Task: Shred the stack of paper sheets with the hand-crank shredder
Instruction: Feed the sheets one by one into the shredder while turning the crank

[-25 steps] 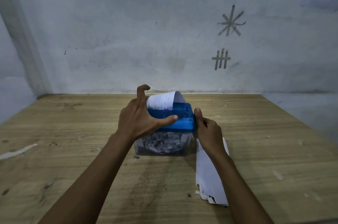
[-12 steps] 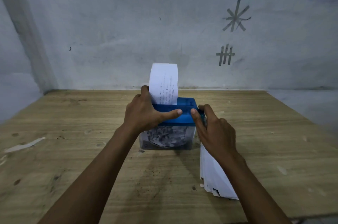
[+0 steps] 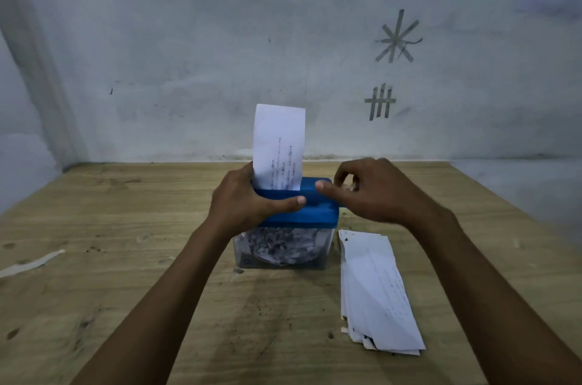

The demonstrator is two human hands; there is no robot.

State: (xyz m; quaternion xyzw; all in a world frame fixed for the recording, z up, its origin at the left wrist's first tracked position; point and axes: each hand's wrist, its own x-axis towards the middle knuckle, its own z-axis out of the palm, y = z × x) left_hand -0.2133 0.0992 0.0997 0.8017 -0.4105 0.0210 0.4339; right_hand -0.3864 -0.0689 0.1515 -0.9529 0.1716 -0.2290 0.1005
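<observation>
The hand-crank shredder (image 3: pixel 318 211) stands mid-table, a blue top on a clear bin (image 3: pixel 327 246) holding paper shreds. A white printed sheet (image 3: pixel 278 145) stands upright in its slot. My left hand (image 3: pixel 245 202) grips the blue top from the left, thumb across the front. My right hand (image 3: pixel 374 192) is at the shredder's right end with fingers curled round the crank, which is mostly hidden and blurred. The stack of paper sheets (image 3: pixel 374 293) lies flat on the table just right of the bin.
The wooden table (image 3: pixel 126 290) runs back to a grey wall with tape marks (image 3: pixel 396 38). A pale strip of tape or scrap (image 3: pixel 31 263) lies at the table's left. Small dark crumbs dot the wood in front of the shredder.
The sheet, bent over a second ago, now stands straight in the slot. My right hand rose from the shredder's right side to the crank, uncovering the stack.
</observation>
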